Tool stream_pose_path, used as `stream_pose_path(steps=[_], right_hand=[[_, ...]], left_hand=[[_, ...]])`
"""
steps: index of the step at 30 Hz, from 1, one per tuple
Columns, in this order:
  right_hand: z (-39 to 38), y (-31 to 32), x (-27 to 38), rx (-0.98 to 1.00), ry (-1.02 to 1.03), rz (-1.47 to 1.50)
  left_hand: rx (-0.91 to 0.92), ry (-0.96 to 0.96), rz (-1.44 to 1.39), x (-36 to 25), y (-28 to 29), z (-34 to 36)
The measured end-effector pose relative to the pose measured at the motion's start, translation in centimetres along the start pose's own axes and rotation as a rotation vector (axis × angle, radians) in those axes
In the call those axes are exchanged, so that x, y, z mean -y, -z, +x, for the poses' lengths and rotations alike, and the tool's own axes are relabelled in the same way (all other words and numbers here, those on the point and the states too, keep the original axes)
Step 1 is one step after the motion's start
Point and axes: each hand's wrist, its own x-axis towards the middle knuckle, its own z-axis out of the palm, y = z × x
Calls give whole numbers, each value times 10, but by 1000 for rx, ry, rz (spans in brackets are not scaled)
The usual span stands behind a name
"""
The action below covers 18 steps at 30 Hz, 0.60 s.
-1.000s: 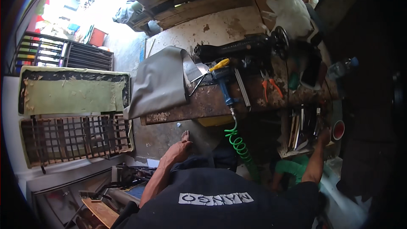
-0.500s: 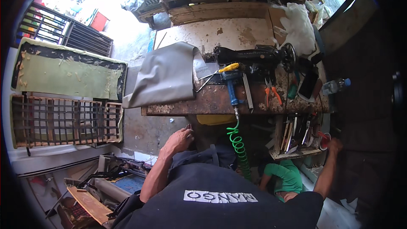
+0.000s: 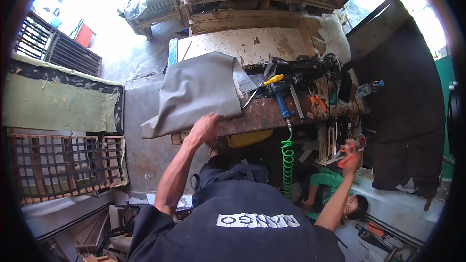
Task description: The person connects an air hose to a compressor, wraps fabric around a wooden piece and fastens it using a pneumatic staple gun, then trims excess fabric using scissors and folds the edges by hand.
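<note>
A grey sheet [image 3: 199, 90] lies over the left end of the worn surface [image 3: 257, 120], its 8 o'clock corner hanging past the edge. At its 6 o'clock edge is the left hand [image 3: 206, 127], fingers bent and close together; I cannot tell whether they pinch the sheet. Well apart, at 4 o'clock from the sheet, the right hand [image 3: 352, 156] is raised with its fingers curled around a red-handled tool [image 3: 346, 160], whose kind is too blurred to tell.

Toward 3 o'clock from the sheet, along the surface, are a screwdriver [image 3: 274, 79] with a yellow handle, a blue air tool [image 3: 282, 101] with a green coiled hose [image 3: 287, 162], a metal strip [image 3: 296, 102], orange-handled pliers [image 3: 320, 103] and a clear bottle [image 3: 370, 89]. A black sewing machine [image 3: 301, 64] stands just beyond the screwdriver.

Farther out, a person in a green shirt [image 3: 324, 182] is at 4 o'clock, a webbed frame [image 3: 68, 162] at 8 o'clock and a green panel [image 3: 58, 103] at 9 o'clock.
</note>
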Motion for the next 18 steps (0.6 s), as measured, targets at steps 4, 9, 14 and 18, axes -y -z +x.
stream_pose_path(steps=[4,9,14,18], right_hand=[[-16,-109,79,254,-96,4],[-21,-213,142,553,-289,-91],[19,-288,162,656,188,-522],[68,-325,153,850,206,-667]], left_hand=[[7,-103,79,18,25,60],[195,-230,221,20,19,128],[285,-291,265,41,-15,159],[356,-337,206,58,-23,179]])
